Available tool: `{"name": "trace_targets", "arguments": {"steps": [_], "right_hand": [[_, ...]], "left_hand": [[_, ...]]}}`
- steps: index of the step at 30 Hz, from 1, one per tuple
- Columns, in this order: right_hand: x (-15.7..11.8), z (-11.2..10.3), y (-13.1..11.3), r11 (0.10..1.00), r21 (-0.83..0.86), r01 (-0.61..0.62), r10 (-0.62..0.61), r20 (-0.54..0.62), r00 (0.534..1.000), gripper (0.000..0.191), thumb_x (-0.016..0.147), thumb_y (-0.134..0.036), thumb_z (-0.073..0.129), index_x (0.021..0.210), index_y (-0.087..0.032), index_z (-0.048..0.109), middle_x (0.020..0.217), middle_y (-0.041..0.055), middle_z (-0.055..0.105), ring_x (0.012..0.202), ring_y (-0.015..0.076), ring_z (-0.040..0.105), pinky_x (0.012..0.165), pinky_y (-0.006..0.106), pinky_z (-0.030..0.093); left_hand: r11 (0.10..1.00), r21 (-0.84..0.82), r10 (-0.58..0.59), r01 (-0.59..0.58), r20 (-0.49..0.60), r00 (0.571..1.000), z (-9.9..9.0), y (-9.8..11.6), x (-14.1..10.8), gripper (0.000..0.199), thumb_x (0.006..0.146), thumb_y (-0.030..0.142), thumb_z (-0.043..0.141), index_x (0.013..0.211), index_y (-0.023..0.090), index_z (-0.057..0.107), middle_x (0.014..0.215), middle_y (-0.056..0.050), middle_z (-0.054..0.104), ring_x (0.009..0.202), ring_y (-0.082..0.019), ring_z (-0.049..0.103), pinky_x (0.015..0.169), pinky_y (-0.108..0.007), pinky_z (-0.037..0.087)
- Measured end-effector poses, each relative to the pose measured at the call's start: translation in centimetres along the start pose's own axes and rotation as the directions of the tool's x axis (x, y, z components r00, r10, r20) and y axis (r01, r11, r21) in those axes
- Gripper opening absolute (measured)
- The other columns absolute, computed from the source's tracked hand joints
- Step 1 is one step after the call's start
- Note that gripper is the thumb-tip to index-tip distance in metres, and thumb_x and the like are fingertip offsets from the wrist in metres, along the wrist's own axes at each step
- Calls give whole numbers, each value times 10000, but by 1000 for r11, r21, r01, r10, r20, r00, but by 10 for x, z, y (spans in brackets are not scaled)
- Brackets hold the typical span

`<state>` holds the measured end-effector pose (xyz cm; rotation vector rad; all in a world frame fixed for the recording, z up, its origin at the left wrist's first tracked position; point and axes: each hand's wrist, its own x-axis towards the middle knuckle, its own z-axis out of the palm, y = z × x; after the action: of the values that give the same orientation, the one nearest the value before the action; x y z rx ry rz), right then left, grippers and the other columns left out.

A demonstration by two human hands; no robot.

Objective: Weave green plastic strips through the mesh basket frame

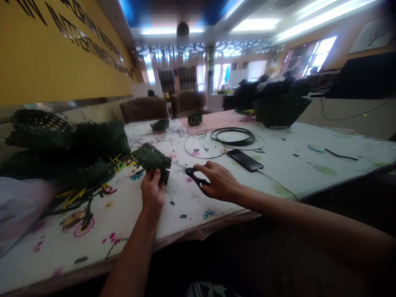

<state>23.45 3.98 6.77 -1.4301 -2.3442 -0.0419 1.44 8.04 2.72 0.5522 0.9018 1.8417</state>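
Observation:
A small dark green woven basket (151, 157) is tilted above the table, gripped at its lower edge by my left hand (154, 190). My right hand (221, 181) has its fingers through the handles of black-handled scissors (198, 180). The pale blades point left and reach the basket's right edge; blur hides whether they touch a strip. Small green offcuts (183, 216) lie on the flowered tablecloth (192, 202) below my hands.
Several larger green baskets (99, 138) are piled at the left beside yellow strips. A phone (245, 160) with a cable, a coil of green strip (233, 137) and a big basket (280, 111) lie beyond my right hand. Small baskets (194, 119) stand farther back.

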Motion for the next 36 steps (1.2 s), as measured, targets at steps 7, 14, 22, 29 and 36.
{"name": "trace_targets", "arguments": {"steps": [7,14,22,29,36], "right_hand": [[1,4,-8,1000,10,-7,8,-74,997,596,816,-214,586,1408,-184,523,1066,133,621,862,223,570,767,324,431],[6,3,-14,997,-50,65,-72,-137,988,576,802,-169,595,1375,-177,542,1053,143,608,903,232,531,797,337,421],[4,-11,-32,992,-125,5,-13,-68,998,563,842,-145,553,1403,-164,517,1106,159,602,1003,278,559,859,361,420],[4,-31,-53,979,-200,-44,37,-38,999,487,863,-142,488,1347,-130,542,1095,180,615,993,304,590,820,375,427],[7,-33,-49,989,-77,-130,130,-2,991,410,822,-217,554,1227,-194,614,1011,130,629,864,252,622,706,317,413]], "left_hand": [[1000,-24,13,-14,-38,999,4,4,5,241,640,182,814,792,174,628,747,43,648,637,-80,582,548,-177,407],[999,-33,13,-14,-37,999,5,4,5,234,639,170,811,757,166,609,731,37,645,627,-86,584,537,-178,404],[999,-44,25,-25,-16,1000,4,1,6,226,642,177,811,768,161,624,761,21,664,666,-94,604,570,-181,433],[997,-56,49,-50,-25,998,10,-6,5,192,689,155,775,828,183,646,854,21,688,779,-100,636,697,-206,484],[996,-52,68,-70,-37,997,19,-13,4,186,717,141,751,874,193,667,900,16,695,802,-98,637,743,-215,480]]}}
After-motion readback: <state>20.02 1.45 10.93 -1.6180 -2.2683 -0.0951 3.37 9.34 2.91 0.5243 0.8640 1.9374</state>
